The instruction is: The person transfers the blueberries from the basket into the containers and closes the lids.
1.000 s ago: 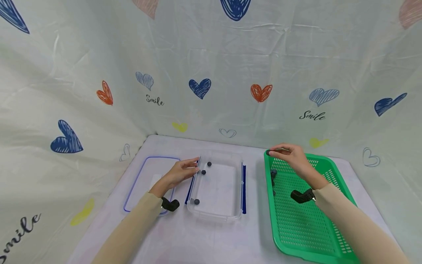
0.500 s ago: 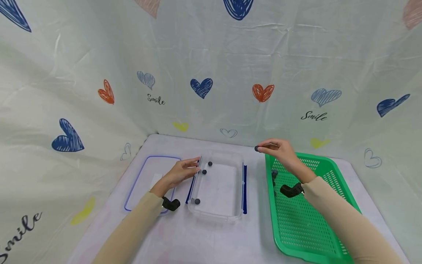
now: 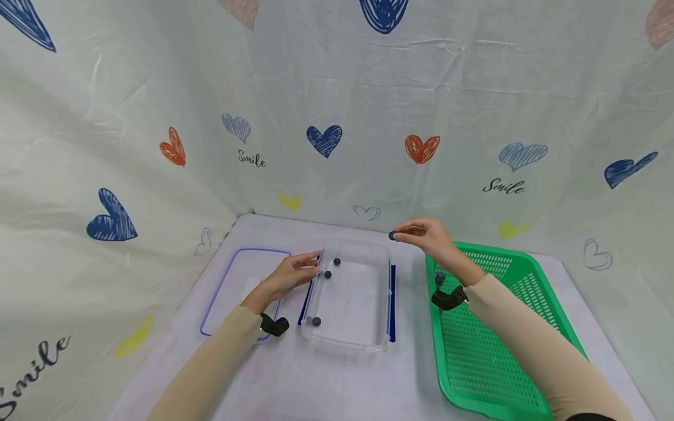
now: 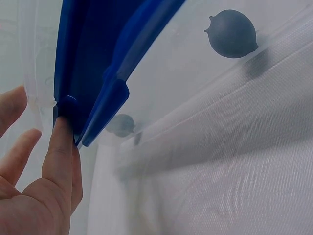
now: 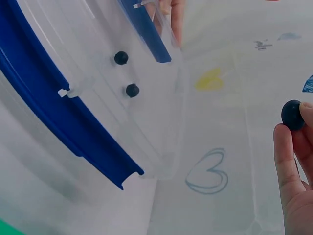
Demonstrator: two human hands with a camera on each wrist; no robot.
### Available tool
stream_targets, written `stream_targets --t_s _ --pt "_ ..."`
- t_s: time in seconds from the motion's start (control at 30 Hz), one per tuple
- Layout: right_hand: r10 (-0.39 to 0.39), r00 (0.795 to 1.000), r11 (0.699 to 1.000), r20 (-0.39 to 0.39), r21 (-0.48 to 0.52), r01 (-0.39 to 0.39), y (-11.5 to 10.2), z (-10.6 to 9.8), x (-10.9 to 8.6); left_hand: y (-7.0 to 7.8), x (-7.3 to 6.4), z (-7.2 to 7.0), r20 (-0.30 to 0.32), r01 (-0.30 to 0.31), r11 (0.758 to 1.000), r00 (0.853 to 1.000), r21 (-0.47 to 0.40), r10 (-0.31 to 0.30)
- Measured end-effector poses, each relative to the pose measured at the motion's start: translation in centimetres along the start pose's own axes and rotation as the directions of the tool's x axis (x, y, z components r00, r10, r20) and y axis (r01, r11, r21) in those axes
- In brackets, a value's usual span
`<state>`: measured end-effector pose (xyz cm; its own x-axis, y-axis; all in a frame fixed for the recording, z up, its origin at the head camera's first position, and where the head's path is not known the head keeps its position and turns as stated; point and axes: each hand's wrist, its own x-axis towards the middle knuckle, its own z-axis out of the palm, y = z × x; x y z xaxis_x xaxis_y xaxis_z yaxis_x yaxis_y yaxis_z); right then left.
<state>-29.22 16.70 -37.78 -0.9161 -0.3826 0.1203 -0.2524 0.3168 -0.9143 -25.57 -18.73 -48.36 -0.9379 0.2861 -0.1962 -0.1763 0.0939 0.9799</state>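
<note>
My right hand (image 3: 425, 237) pinches a blueberry (image 3: 392, 235) between thumb and fingertips, above the table just beyond the far right corner of a clear plastic box (image 3: 350, 345). In the right wrist view the held blueberry (image 5: 292, 115) shows dark and smooth. Along the box's left side, my left hand (image 3: 286, 278) touches the wall with fairly straight fingers; its fingertip meets the hanging blue latch (image 4: 93, 63) in the left wrist view. Inside the box lie 3 blueberries: one near the front left corner (image 3: 316, 321), two toward the back, a middle one (image 3: 328, 274) and a farther one (image 3: 337, 261).
A green perforated basket (image 3: 442, 374) stands at the right under my right forearm. Several blueberries (image 3: 440, 276) lie along its left side, partly hidden by the black wrist camera (image 3: 449, 299). Left of the box lies a clear lid with a blue rim (image 3: 223, 286). A heart-printed curtain (image 3: 368, 181) rises behind the table.
My right hand has moved left from the basket's far left corner toward the box, carrying the blueberry. The left hand stays at the box's left side.
</note>
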Motion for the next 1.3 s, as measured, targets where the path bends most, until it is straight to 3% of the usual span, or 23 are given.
stream_targets --t_s 0.83,1.3 --pt "-0.042 0.994 0.997 0.102 0.074 0.034 -0.2 4.4 2.1 0.1 0.1 0.0 -0.015 0.004 1.000 1.000 0.014 -0.004" --pt "-0.026 0.994 0.998 0.102 0.063 0.020 0.4 4.4 1.9 0.0 -0.1 0.1 -0.017 0.008 1.000 1.000 0.005 -0.008"
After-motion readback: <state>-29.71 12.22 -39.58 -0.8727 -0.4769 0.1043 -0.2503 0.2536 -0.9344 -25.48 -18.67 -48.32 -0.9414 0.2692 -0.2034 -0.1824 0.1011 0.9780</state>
